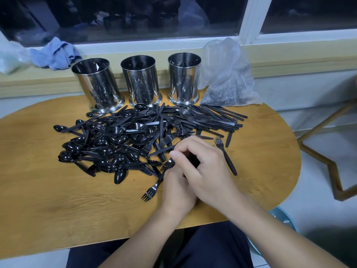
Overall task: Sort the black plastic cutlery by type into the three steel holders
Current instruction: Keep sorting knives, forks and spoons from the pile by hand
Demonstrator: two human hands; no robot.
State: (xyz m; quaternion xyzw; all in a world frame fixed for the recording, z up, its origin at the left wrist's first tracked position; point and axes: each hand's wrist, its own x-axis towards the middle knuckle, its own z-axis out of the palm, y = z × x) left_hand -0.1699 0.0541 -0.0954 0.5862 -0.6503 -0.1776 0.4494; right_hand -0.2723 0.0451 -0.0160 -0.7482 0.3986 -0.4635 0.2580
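Observation:
Three steel holders stand in a row at the table's back: left [97, 84], middle [142, 80], right [184, 78], each with some dark cutlery inside. In front of them lies a big mixed pile of black spoons, forks and knives [135, 136]. My two hands meet at the pile's near right edge. My left hand [177, 188] grips a few forks [149, 193] whose tines stick out to the left. My right hand [204, 169] lies over it, fingers curled round the dark handles of the same forks. A single fork [225, 155] lies loose to the right.
A clear plastic bag [228, 78] with more black cutlery leans beside the right holder. A blue cloth [56, 55] lies on the window sill at the back left. The oval wooden table [58, 209] has bare wood near me. A wooden frame [328, 165] stands to the right.

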